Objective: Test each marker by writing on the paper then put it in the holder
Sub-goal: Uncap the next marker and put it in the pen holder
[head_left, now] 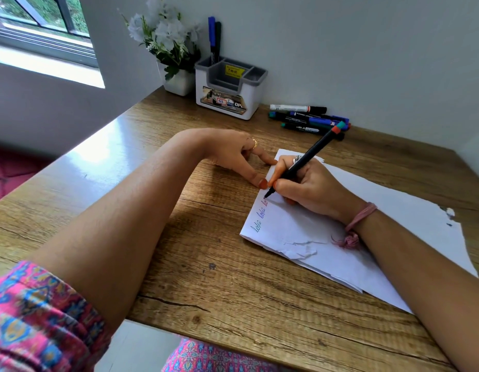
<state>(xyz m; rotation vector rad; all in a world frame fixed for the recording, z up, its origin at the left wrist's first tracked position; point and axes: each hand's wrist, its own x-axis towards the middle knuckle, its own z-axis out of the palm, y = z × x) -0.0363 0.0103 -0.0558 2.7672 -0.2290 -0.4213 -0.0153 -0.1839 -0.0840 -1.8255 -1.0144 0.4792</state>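
The left hand [233, 157] presses spread fingers on the paper [327, 237]. The right hand [313, 187] pinches a marker [302, 165], mid-test (third word); next, likely the holder [230, 87].

Paper [340, 237], holder [227, 103] on desk [206, 277]

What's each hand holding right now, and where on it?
The right hand grips a black marker low on its barrel, near the tip. The left hand holds nothing; its fingertips press the paper edge.

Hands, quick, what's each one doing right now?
Left hand: open, fingertips pressing the paper edge.
Right hand: gripping a black marker, tip on the paper.
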